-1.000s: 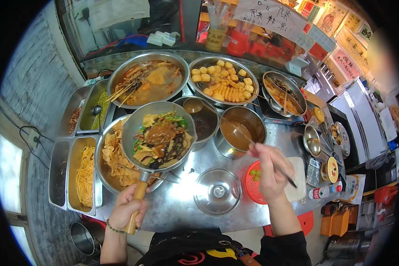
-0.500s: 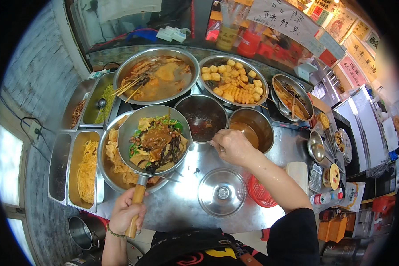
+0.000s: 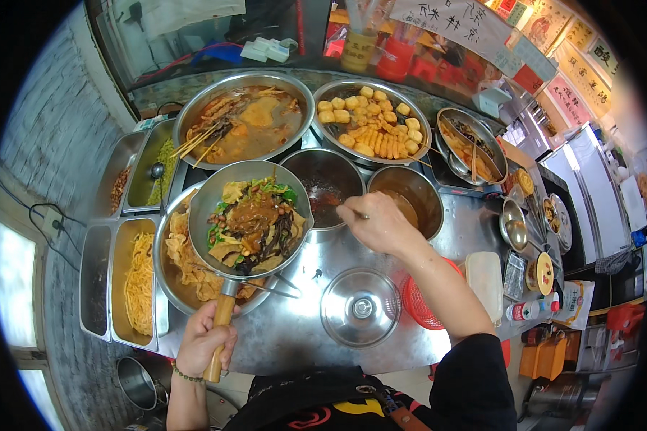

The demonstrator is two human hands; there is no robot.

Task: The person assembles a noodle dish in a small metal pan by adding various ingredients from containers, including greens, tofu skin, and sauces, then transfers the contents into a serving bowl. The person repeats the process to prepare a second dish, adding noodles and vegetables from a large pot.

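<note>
At a steel food-stall desk [image 3: 295, 337], a person's left hand [image 3: 203, 345] wraps its grip fully round the wooden handle [image 3: 219, 327] of a metal pan [image 3: 250, 219], holding it level above the desk's left half. The pan carries a heap of green vegetables, dark fungus, pale tofu skin and peanuts under a brown sauce, and it hangs over a wide bowl of pale sheets [image 3: 187, 266] that sits just beneath and to its left.

The right hand [image 3: 374, 223] reaches forward to the middle of the desk, its grip pinched on a thin utensil handle [image 3: 358, 213]; the utensil's far end is hidden by the fingers. The hand hovers between a dark-sauce pot [image 3: 322, 183] and a brown-sauce pot [image 3: 408, 197], both just beside the pan.

Behind them stand a large basin of broth with skewers [image 3: 243, 122] and a basin of fried tofu puffs [image 3: 370, 122]. A glass pot lid [image 3: 359, 307] lies flat on the desk near the person, touching a red plastic basket [image 3: 420, 305] under the right forearm. Trays of noodles [image 3: 138, 276] line the left edge.
</note>
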